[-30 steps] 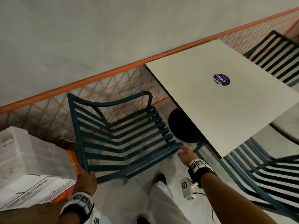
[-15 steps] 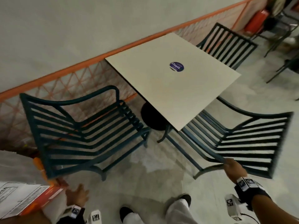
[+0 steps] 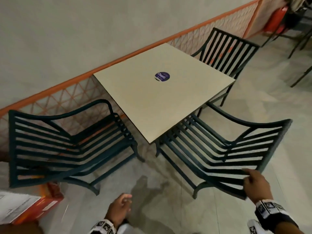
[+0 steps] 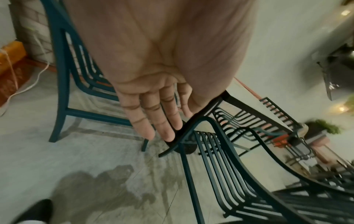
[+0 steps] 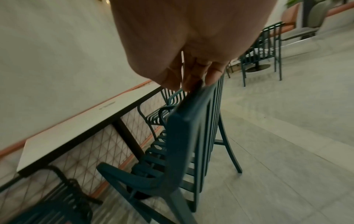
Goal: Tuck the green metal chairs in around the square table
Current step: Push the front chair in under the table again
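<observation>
The square cream table carries a round purple sticker. Three green slatted metal chairs stand around it. The left chair has its seat front at the table's edge. The far chair is pushed against the far side. The near right chair has its seat partly under the table. My right hand grips the top rail of that chair's backrest, fingers curled over it. My left hand hangs free between the chairs, fingers straight, holding nothing.
An orange mesh fence runs along the grey wall behind the table. A cardboard box lies at the lower left by the left chair. More chairs stand at the top right. A damp stain marks the floor between the chairs.
My left hand has let go of the left chair's backrest and hangs free. My right hand has left that chair's seat front and taken the right chair's backrest. The view has swung right.
</observation>
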Available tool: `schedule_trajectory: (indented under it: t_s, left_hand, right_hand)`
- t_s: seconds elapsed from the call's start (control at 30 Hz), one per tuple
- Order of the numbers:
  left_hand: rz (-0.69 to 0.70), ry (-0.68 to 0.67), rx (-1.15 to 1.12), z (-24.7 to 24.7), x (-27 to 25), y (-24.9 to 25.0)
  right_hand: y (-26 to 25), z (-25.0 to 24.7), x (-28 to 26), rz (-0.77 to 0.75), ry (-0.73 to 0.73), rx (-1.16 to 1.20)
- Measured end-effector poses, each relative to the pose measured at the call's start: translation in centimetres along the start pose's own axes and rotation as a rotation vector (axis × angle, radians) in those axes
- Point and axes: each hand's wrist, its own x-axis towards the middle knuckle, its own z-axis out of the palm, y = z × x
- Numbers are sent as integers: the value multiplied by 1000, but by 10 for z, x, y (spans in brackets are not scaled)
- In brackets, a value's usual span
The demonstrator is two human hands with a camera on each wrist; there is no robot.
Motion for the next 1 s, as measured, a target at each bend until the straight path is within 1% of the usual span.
schedule_trajectory:
  t_s: [0.07,0.17,0.27,0.33,0.4,0.5,0.57,0.7,0.8,0.83,0.93,1.0]
  left_hand:
    - [5,-23,98,23,-13,11]
    - [2,-94,97,44,-37,25]
    - [-56,-43,138,41,-42,18]
    - [-97,-8,170,42,-38,10]
    - [-126,-34,202,50,-28,14]
    - [-135,-92,223,76,-8,42]
    - [-111,-102,200,98,8,64]
    - [-69,-81,133,131,37,110]
    - [-51,-91,142,150,48,134]
    - [-52,-91,147,157,47,143]
    - [-56,-50,116,178,40,169]
    - [-71,-42,101,195,31,183]
  right_hand:
    - [13,-14,16,-39,-34,-37]
    - [25,-27,46,-125,-53,-84]
    - [34,-34,79,-184,-47,-170]
    - [38,-38,97,-174,-46,-172]
    - [42,-43,110,-154,-78,-156]
    - [51,-51,125,-164,-169,-155]
    - [54,-59,142,-189,-208,-183]
    - [58,-72,180,-261,-278,-348]
    - [65,-86,217,-309,-361,-477]
    - [68,-90,231,-360,-401,-547]
    - [80,-104,276,-513,-587,-757]
    - [88,-116,313,-573,-678,-907]
